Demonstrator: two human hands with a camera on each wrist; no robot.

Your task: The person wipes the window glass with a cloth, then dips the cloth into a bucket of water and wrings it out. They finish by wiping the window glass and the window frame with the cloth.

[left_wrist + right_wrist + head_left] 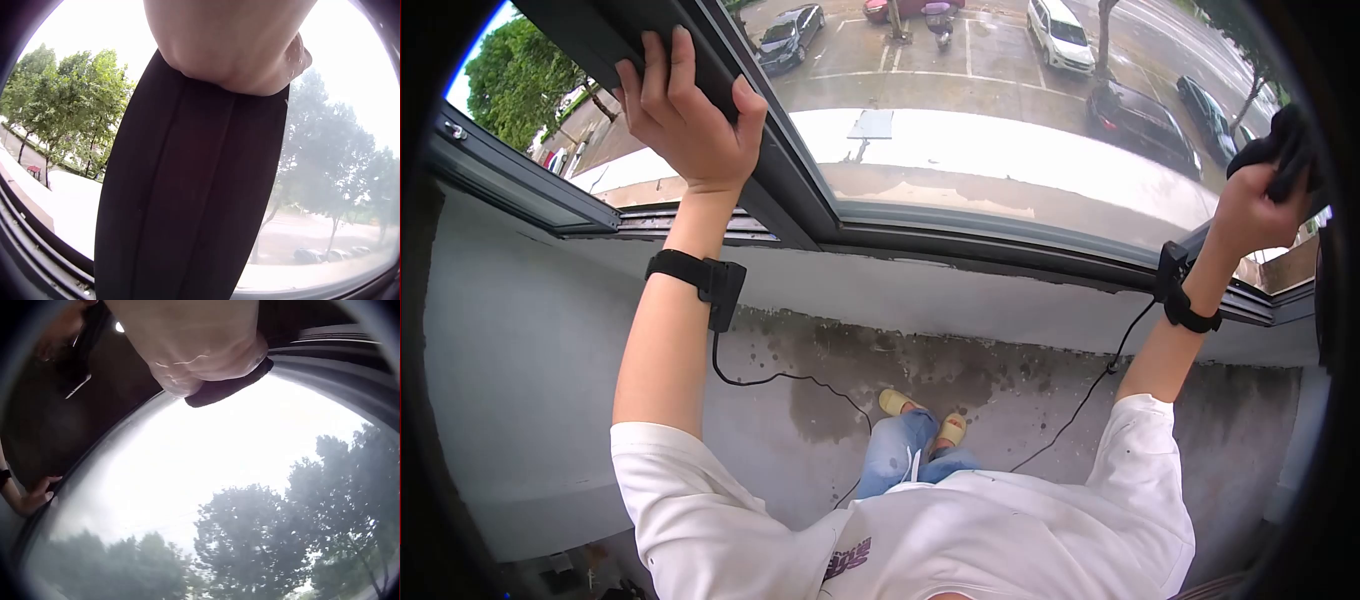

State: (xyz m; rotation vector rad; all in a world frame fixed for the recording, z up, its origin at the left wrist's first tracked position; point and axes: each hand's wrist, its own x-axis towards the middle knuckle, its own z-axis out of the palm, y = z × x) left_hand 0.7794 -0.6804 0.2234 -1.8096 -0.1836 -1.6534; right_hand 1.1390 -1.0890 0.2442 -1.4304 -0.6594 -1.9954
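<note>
My left hand (695, 130) rests on the wide dark upright of the window frame (785, 195), its fingers reaching up and the thumb out to the side. In the left wrist view the heel of that hand (231, 47) lies against the same dark upright. Over at the far right, my right hand (1255, 210) grips a bunched black cloth (1280, 150) up by the window pane (1000, 170). From the right wrist, a dark edge of the cloth (231, 390) shows below the hand, over the glass; the fingers are hidden there.
A sliding track (670, 222) runs along the sill on the left, beside an open gap. Below the window stands a pale wall (880, 290). Thin black cables (790, 376) hang from both wrist cameras. Parked cars (1060, 35) and trees are outside.
</note>
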